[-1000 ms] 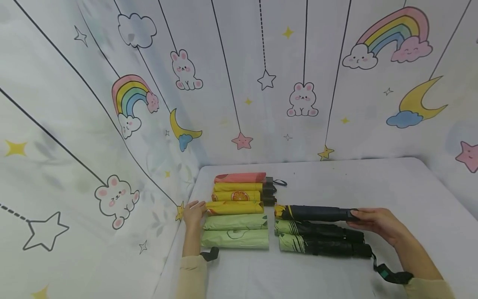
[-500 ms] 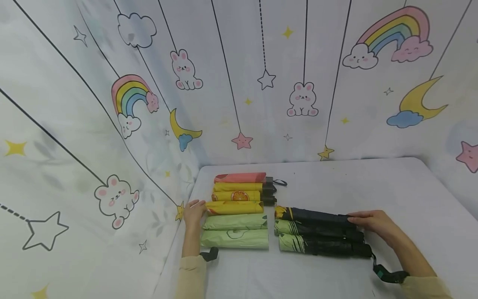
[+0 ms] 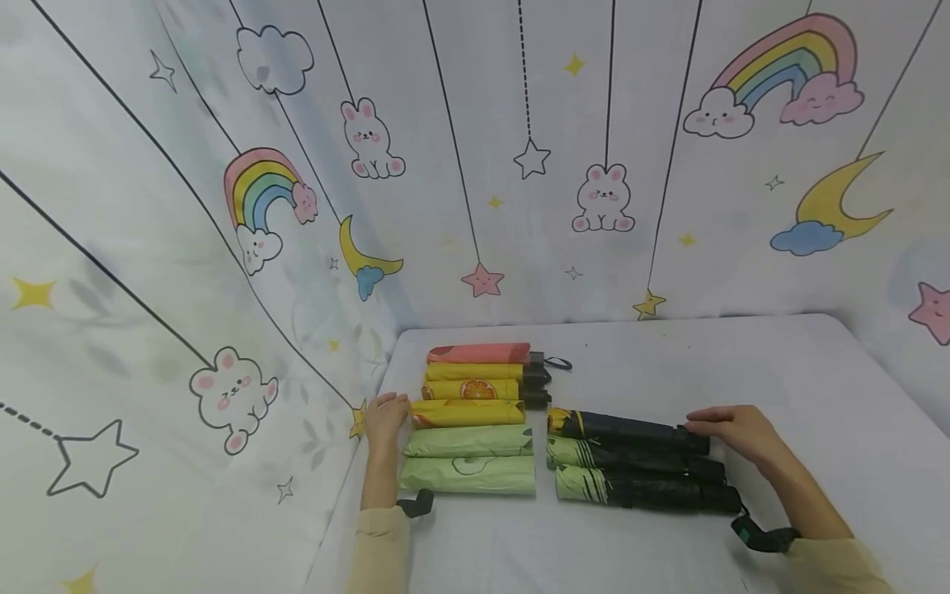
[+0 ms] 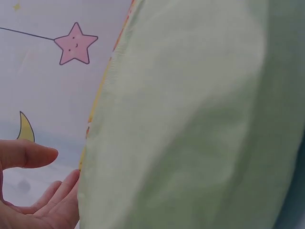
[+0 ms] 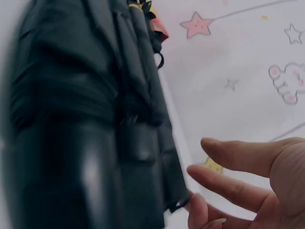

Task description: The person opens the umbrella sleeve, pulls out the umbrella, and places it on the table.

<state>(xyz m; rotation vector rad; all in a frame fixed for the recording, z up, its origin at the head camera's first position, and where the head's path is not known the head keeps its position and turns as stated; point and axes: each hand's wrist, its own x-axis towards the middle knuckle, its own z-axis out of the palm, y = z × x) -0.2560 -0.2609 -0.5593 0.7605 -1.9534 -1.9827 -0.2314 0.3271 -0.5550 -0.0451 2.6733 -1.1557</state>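
Folded umbrellas lie in two columns on the white table. My left hand is at the left end of a yellow umbrella, and in the left wrist view its thumb stands apart from the fingers. Closer to me are two light green umbrellas. In the right column, a black umbrella with a yellow end lies against two black-and-green umbrellas. My right hand is by its dark handle end, fingers extended and holding nothing. Whether a fingertip touches it, I cannot tell.
Farther back in the left column lie a red umbrella with a wrist loop, a yellow umbrella and an orange-slice print umbrella. A patterned white curtain stands behind the table and along its left side.
My right hand has let go of the black-and-yellow umbrella, whose handle end has shifted towards me against its neighbour. The hand then rose slightly away. My left hand has stayed put.
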